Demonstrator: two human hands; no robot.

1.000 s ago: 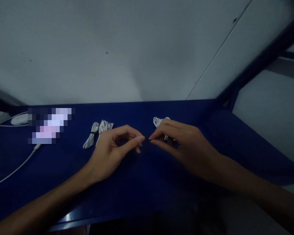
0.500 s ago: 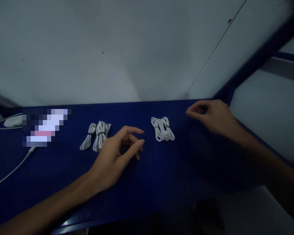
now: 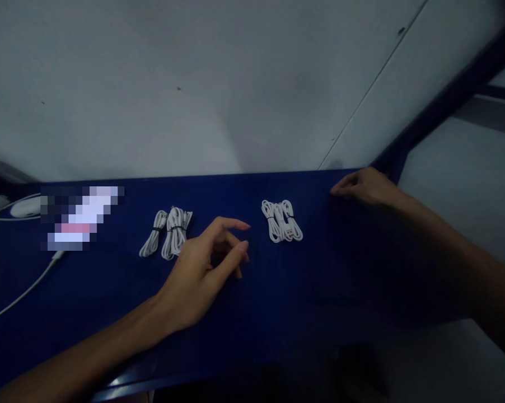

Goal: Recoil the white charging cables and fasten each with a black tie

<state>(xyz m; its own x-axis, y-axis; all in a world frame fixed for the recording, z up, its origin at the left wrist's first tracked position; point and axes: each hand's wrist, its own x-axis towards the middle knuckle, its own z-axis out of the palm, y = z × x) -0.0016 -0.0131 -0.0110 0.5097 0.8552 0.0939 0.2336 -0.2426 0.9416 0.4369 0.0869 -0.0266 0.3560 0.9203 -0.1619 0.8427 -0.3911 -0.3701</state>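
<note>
My left hand [image 3: 206, 268] hovers over the blue table with its thumb and forefinger apart and nothing between them. Behind it, a bundled white cable [image 3: 153, 234] lies beside a thicker group of white cables [image 3: 176, 230], partly covered by my hand. To the right of my left fingertips, more coiled white cables [image 3: 281, 221] lie side by side, bound with dark ties, a USB plug showing at the front. At the back right, my right hand [image 3: 364, 186] is closed in a pinch low over the table. Whether anything is between those fingertips, I cannot make out.
A pixelated bright device [image 3: 84, 218] lies at the left with a white cord [image 3: 23, 296] running from it. Near it sits a white rounded object [image 3: 24, 207]. A pale wall panel [image 3: 219, 89] rises behind the blue table [image 3: 277, 302], and a blue frame [image 3: 429, 106] borders the right.
My right hand has shifted a little to the right, away from the right-hand cables, its fingers still pinched. The left hand and the cables stay nearly the same.
</note>
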